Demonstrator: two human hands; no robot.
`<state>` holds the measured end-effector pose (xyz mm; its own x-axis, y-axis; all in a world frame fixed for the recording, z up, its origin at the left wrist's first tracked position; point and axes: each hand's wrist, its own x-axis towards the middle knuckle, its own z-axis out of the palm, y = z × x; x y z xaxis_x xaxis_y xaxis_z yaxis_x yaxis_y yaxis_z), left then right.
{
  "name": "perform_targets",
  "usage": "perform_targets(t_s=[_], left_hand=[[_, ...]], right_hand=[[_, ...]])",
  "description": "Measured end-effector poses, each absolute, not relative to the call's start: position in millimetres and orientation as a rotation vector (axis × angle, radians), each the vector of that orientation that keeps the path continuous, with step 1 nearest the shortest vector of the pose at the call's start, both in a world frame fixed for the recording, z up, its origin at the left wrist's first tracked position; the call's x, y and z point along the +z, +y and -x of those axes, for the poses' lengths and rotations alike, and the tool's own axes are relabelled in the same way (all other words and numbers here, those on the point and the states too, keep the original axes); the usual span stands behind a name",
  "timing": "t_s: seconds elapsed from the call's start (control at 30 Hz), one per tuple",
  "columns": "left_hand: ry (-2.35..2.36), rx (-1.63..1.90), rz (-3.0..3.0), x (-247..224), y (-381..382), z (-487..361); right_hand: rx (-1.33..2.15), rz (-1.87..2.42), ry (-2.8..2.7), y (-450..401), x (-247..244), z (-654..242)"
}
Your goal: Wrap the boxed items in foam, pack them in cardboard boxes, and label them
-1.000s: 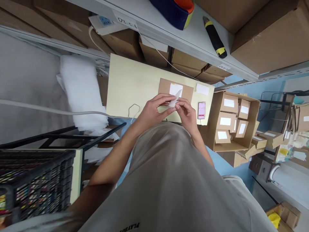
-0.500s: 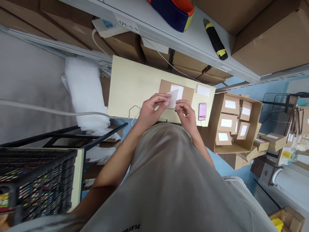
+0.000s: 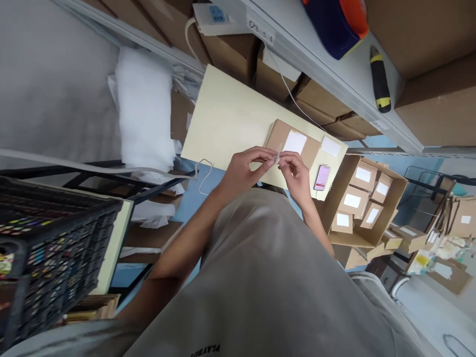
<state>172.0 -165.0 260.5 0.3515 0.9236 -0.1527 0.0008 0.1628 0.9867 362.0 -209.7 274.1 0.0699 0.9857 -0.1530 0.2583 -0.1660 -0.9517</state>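
Note:
My left hand (image 3: 246, 169) and my right hand (image 3: 297, 173) meet over the front edge of the pale table (image 3: 223, 114). Pinched between their fingertips is a small thin white slip of paper (image 3: 278, 151), seen almost edge-on. Just beyond the fingers lies a flat brown cardboard box (image 3: 277, 130) with a white label (image 3: 295, 142) on its top. To the right of the box are a white paper slip (image 3: 330, 147) and a phone (image 3: 322, 177) with a lit pinkish screen and a cable.
A large open carton (image 3: 327, 213) holding several labelled boxes stands at the right. A grey shelf (image 3: 290, 34) crosses above, bearing a black-and-yellow cutter (image 3: 380, 82) and a tape dispenser (image 3: 336, 25). White packing sheets (image 3: 143, 109) hang left; a black crate (image 3: 63, 258) sits lower left.
The paper between my hands has turned from showing its face to nearly edge-on. My hands have come closer together. The whole view has rotated and shifted.

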Motion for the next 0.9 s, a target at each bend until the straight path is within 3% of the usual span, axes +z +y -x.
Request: perform_targets(t_s=[0.9], left_hand=[[1.229,1.124,-0.835,214,-126,-5]], right_hand=[[1.385,1.519,-1.647,-96,249,-184]])
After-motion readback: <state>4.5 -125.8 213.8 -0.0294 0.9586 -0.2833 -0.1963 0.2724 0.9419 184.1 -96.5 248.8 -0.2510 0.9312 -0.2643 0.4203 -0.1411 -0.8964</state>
